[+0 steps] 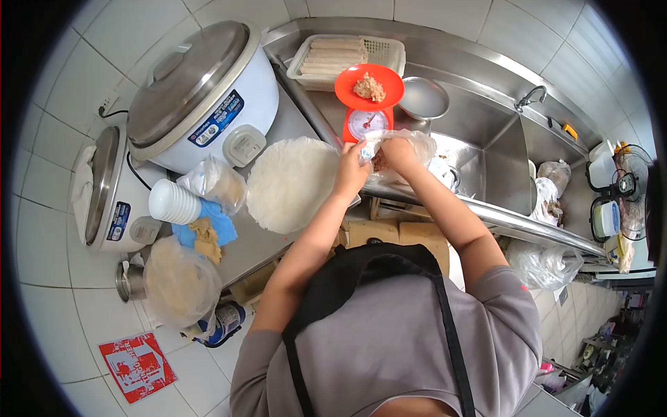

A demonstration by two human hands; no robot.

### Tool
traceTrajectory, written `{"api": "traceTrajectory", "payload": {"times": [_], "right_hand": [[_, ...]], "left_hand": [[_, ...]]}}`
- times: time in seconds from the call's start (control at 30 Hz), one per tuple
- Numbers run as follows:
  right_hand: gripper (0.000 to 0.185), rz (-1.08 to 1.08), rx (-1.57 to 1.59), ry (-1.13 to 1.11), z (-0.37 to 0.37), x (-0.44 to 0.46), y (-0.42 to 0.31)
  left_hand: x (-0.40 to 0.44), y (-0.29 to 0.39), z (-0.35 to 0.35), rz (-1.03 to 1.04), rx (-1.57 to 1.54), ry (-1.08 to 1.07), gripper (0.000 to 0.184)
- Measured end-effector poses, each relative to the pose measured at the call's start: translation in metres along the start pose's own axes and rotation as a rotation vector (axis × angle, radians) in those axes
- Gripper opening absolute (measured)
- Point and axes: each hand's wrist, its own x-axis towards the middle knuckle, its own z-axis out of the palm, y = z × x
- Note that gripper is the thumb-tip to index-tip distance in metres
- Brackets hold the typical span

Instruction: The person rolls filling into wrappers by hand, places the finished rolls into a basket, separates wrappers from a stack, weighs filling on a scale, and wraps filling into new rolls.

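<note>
My left hand [353, 163] is closed on the left edge of a clear plastic bag [422, 144] at the front of the sink. Inside the bag's opening is my right hand [399, 154], its fingers mostly hidden, next to a brownish filling [379, 161]. Just beyond my hands stands a red scale [367, 124], its red plate [344, 89] bearing a lump of pale minced filling [369, 87]. A stack of round, thin white wrappers [288, 184] lies on the counter, left of my left forearm.
Behind the scale, a white basket [394, 57] holds pale rolls [337, 55]. A metal bowl [424, 98] sits beside it. Two large cookers [229, 90], stacked white cups [174, 201] and bagged items [182, 281] are at the left. The sink [479, 163] extends right.
</note>
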Motion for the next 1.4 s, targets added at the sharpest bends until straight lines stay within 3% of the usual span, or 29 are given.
{"api": "traceTrajectory", "payload": {"times": [0.17,0.27,0.37,0.47,0.5,0.57,0.63,0.7,0.8,0.87,1.07,1.2,1.4], "right_hand": [[0.017,-0.074,-0.017,0.013,-0.002,-0.006,0.003],[0.022,-0.27,0.191,0.072,0.008,-0.004,0.017],[0.023,-0.341,0.286,-0.209,-0.026,-0.008,0.027],[0.022,-0.274,0.757,-0.434,-0.061,-0.011,0.039],[0.022,-0.405,1.003,-0.467,-0.072,-0.01,0.043],[0.019,-0.451,1.033,-0.304,-0.102,0.0,0.044],[0.015,-0.131,1.008,-0.118,-0.141,0.012,0.036],[0.013,-0.159,0.76,0.284,-0.134,0.065,0.047],[0.013,-0.071,0.787,0.372,-0.128,0.112,0.046],[0.013,-0.049,0.741,0.285,-0.119,0.127,0.048],[0.015,-0.121,0.733,0.25,-0.128,0.13,0.048],[0.018,-0.039,0.78,0.234,-0.151,0.119,0.04],[0.026,-0.074,0.722,0.344,-0.155,0.125,0.031]], "left_hand": [[0.002,0.001,-0.005,-0.037,0.043,-0.007,0.044],[0.003,-0.005,-0.006,-0.048,0.028,-0.004,0.044],[0.004,-0.004,-0.01,-0.05,0.001,-0.04,0.047],[0.002,-0.003,-0.015,-0.006,-0.003,-0.08,0.05],[0.002,0.0,-0.018,-0.006,-0.024,-0.1,0.049],[0.003,0.002,-0.021,0.006,-0.066,-0.117,0.049],[0.003,0.002,-0.021,0.027,-0.107,-0.115,0.049],[0.003,0.001,-0.023,0.071,-0.075,-0.091,0.05],[0.002,0.005,-0.031,0.027,-0.113,-0.078,0.05],[0.001,0.007,-0.042,-0.008,-0.137,-0.067,0.049],[-0.011,0.003,-0.086,-0.075,-0.154,-0.008,0.044],[-0.027,-0.002,-0.115,-0.155,-0.216,0.041,0.04],[-0.05,-0.021,-0.144,-0.257,-0.233,0.121,0.035]]}}
